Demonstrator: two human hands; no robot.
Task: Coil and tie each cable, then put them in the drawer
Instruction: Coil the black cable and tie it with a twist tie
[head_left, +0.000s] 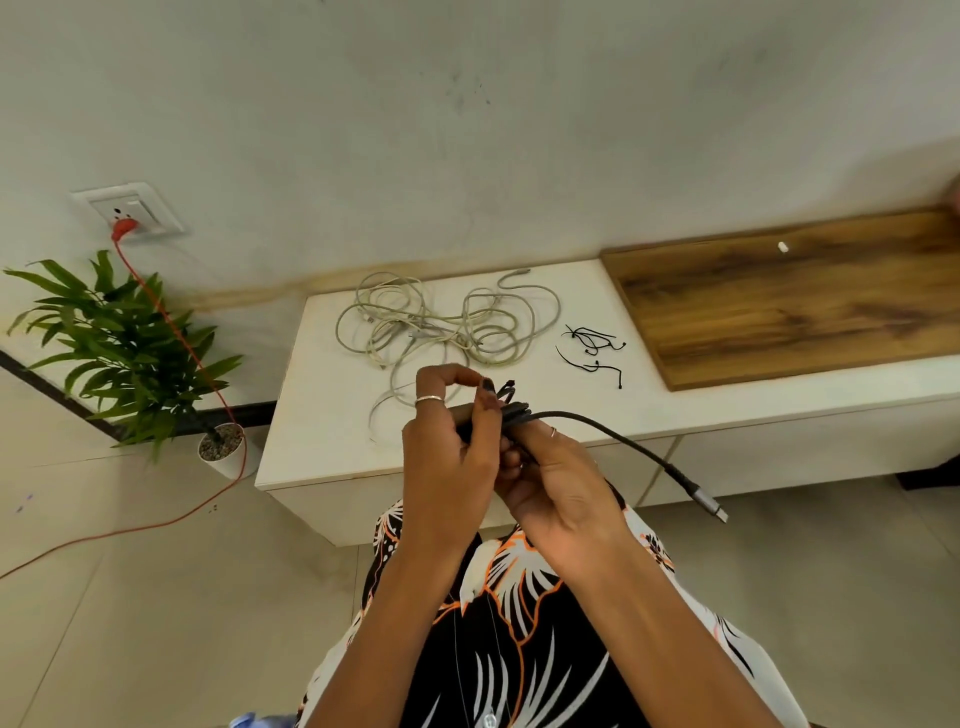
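Black cable (613, 439) bundle held between both hands above the cabinet's near edge, long axis left-right; right hand (558, 483) grips the coil, left hand (447, 447) pinches the tie (506, 388), free tail trailing right.

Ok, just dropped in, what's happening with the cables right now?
A person grips a bunched black cable in both hands. The left hand pinches a black tie at the bundle, while the right hand holds the coils; the cable's plug end hangs loose. A tangle of pale cables lies uncoiled on the white cabinet, with spare black ties beside it.
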